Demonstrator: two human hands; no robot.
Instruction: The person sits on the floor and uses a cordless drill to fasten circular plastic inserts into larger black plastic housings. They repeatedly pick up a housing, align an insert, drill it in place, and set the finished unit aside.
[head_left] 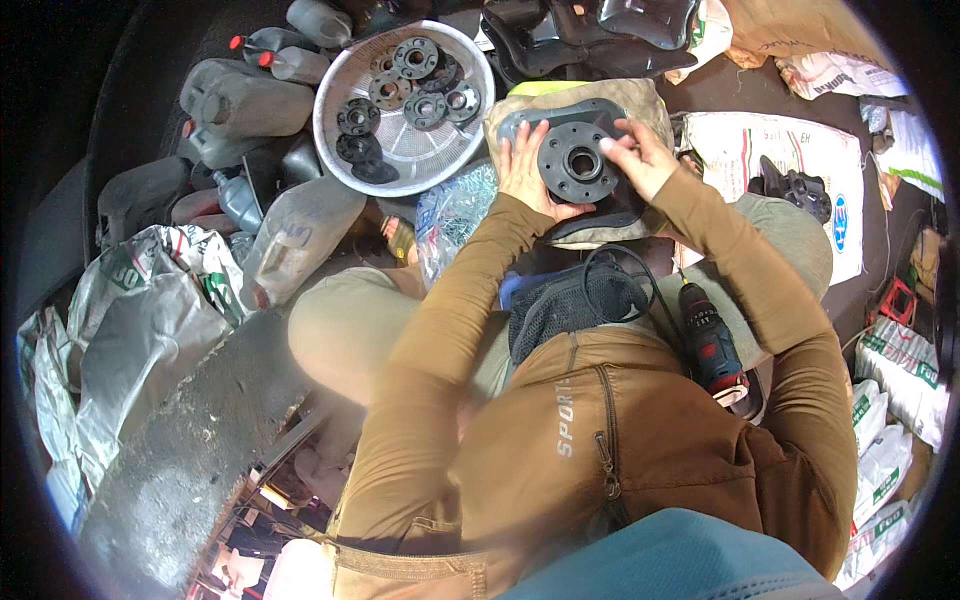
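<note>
**Student:** In the head view, what lies between the two hands?

**Tutor:** A dark round flange disc (566,184), pierced by a central bore and a ring of smaller holes. It lies over a grey moulded part (603,112) on a cloth-covered pad (643,96) in front of the person.

**Student:** How do the hands stand?

**Tutor:** The left hand (526,178) is open along the disc's left side, fingers spread and pointing away from the body, thumb at the lower rim. The right hand (640,160) lies at the opposite side, its thumb at the disc's right edge and its fingers extended above; whether it grips, one cannot tell.

**Student:** And the surroundings?

**Tutor:** To the upper left, a white perforated basket (425,158) contains several smaller round parts (415,58). Beside it stand plastic jerrycans (258,100); a clear plastic bag (455,215) lies between basket and pad. To the right, a printed white sack (735,140) bears a dark irregular part (800,190). Nearer the body, a cordless drill (712,345) lies by the right thigh, near a bundle of black mesh (560,310).
</note>
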